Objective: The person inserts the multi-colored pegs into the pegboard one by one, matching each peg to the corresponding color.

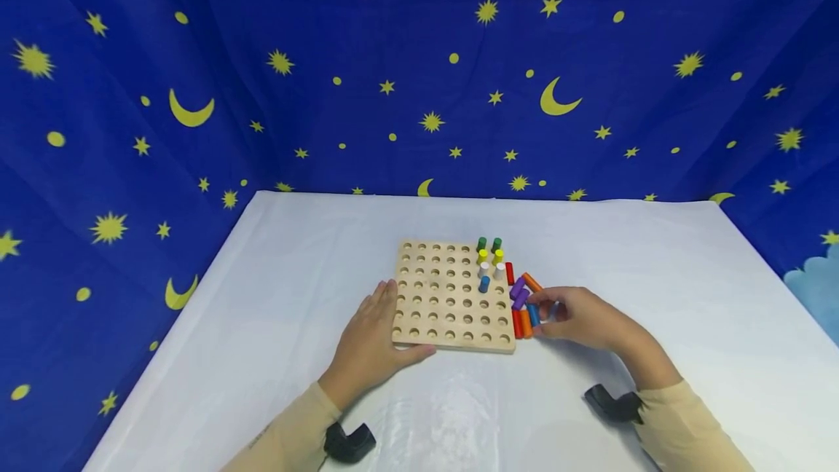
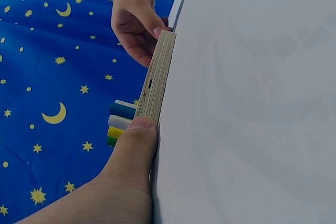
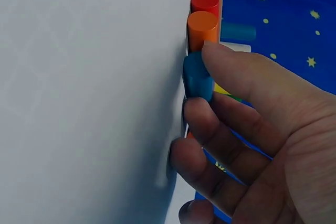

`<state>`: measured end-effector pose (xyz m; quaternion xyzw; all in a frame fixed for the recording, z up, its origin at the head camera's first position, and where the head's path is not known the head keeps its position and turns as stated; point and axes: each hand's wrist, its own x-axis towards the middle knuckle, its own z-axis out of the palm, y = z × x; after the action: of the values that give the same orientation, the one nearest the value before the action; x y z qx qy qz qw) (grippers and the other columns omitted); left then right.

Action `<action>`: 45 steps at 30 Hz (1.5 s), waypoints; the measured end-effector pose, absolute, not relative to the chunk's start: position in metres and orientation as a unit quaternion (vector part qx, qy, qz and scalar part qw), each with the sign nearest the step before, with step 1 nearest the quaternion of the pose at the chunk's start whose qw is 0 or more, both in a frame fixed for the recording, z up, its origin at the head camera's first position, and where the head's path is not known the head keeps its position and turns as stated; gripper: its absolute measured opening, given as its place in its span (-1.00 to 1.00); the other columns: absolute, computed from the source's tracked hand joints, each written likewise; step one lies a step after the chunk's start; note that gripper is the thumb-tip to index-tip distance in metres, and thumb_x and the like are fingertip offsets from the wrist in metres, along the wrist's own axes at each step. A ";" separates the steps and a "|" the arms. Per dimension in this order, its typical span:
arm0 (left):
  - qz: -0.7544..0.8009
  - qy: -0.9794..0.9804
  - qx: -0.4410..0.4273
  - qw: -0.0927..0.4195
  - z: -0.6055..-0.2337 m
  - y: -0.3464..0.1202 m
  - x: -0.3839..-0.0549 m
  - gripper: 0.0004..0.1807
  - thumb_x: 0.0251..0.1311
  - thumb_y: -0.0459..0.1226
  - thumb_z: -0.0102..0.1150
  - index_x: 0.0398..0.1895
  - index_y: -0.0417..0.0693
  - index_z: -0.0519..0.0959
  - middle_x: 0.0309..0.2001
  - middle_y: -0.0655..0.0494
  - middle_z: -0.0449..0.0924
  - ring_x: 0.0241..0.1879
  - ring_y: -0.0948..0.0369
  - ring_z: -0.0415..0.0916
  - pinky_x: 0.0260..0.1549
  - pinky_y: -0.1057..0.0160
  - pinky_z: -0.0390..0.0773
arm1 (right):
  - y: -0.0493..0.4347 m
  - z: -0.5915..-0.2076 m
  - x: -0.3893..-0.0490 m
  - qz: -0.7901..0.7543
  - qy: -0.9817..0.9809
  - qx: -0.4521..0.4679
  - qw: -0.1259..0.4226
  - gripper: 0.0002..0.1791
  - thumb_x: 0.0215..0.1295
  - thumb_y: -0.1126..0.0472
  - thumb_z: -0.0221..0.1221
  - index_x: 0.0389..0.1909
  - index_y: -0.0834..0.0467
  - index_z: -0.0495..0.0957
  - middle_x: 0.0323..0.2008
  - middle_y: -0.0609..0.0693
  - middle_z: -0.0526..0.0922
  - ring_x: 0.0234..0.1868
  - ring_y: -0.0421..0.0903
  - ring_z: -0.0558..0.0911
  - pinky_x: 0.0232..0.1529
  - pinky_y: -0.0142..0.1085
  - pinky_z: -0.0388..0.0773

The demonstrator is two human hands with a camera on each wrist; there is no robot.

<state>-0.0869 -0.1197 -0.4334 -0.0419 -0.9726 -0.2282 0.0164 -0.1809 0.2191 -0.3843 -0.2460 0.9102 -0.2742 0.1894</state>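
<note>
A wooden pegboard (image 1: 451, 297) with rows of round holes lies on the table. My left hand (image 1: 370, 333) rests against its near left corner, fingers along the left side and thumb (image 2: 139, 129) pressed on the front edge. At the board's right side, my right hand (image 1: 580, 315) pinches a blue peg (image 1: 534, 315) between thumb and fingers. In the right wrist view, the blue peg (image 3: 198, 77) stands beside an orange peg (image 3: 202, 27) and a red peg (image 3: 205, 2); whether a second blue one is there, I cannot tell.
Upright in the board's far right are green pegs (image 1: 497, 245), yellow pegs (image 1: 498, 257), white pegs (image 1: 500, 270) and one blue peg (image 1: 484, 284). Loose purple pegs (image 1: 518, 288), a red peg (image 1: 510, 273) and an orange peg (image 1: 532, 282) lie along its right side. A starry blue curtain (image 1: 367, 115) hangs behind.
</note>
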 end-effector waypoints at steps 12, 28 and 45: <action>-0.232 -0.972 -0.040 0.019 -0.434 -0.118 -0.087 0.44 -0.15 0.54 0.17 0.57 -0.25 -0.09 0.57 -0.16 -0.04 0.58 -0.02 -0.08 0.54 -0.03 0.03 | 0.220 -0.380 -0.182 -0.264 0.923 -0.232 0.158 -0.59 0.02 0.06 0.47 -0.12 0.13 0.63 -0.40 -0.12 0.61 -0.42 -0.16 0.47 -0.44 -0.41 0.43; -0.231 -0.971 -0.045 0.029 -0.433 -0.118 -0.088 0.44 -0.14 0.53 0.17 0.56 -0.30 -0.07 0.56 -0.20 -0.01 0.57 -0.03 -0.06 0.54 -0.02 0.02 | 0.191 -0.399 -0.194 -0.436 0.857 -0.241 0.130 -0.49 0.04 0.14 0.49 0.06 0.13 0.63 -0.24 -0.01 0.67 -0.34 -0.10 0.50 -0.41 -0.42 0.45; -0.236 -0.970 -0.038 0.033 -0.433 -0.117 -0.084 0.47 -0.20 0.59 0.12 0.56 -0.27 -0.03 0.56 -0.18 0.02 0.55 -0.06 0.01 0.50 -0.07 0.13 | 0.175 -0.410 -0.192 -0.420 0.882 -0.212 0.040 -0.54 0.11 0.20 0.45 0.07 0.04 0.61 -0.20 -0.03 0.65 -0.40 -0.15 0.48 -0.46 -0.43 0.45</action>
<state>-0.0844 -0.1166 -0.4334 -0.0376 -0.9705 -0.2360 0.0330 -0.1923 0.1751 -0.4100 -0.2115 0.8816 -0.4200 0.0405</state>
